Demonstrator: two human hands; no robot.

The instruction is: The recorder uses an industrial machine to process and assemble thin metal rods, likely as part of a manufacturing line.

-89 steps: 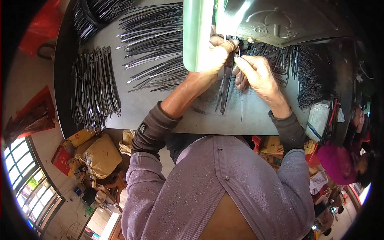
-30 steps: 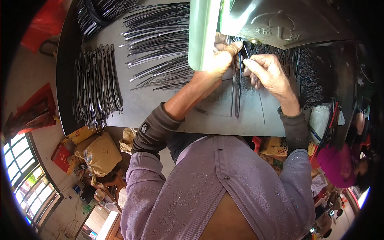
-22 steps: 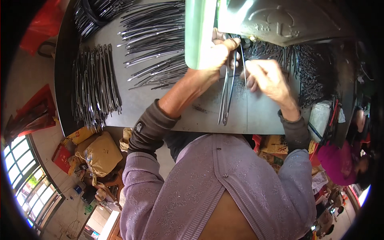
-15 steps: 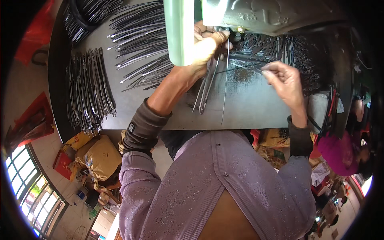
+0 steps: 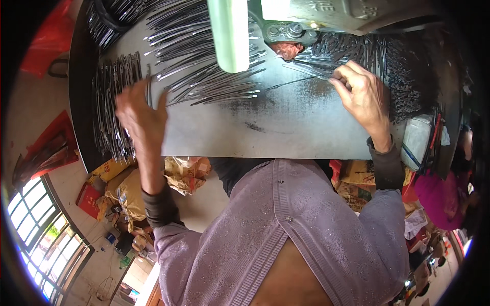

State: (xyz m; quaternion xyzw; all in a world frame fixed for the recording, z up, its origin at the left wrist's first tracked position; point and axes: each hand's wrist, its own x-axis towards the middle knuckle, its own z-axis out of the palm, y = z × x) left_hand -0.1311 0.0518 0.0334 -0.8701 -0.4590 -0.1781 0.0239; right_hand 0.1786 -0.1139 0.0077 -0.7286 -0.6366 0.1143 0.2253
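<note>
My left hand (image 5: 143,115) is over the right edge of a row of thin dark metal rods (image 5: 111,109) at the table's left side. Its thumb and fingers are spread, and a rod's end shows by the fingertips. My right hand (image 5: 361,92) is closed in a pinch on one thin dark rod (image 5: 296,81), which points leftward over the table. Beyond and right of it lies a heap of similar dark rods (image 5: 357,51). A wide fan of rods (image 5: 204,71) lies at the centre left, their ends toward the lamp.
A bright lamp (image 5: 228,38) and a metal machine housing (image 5: 326,15) hang over the far side. Beneath the housing are a green machine base (image 5: 275,33) and a reddish lump (image 5: 287,49). A pale box (image 5: 417,135) stands at the right of the metal table (image 5: 255,137).
My left hand has left the machine and swung to the left row; the rods it held are out of it. My right hand stays near the heap, with a rod now in its pinch.
</note>
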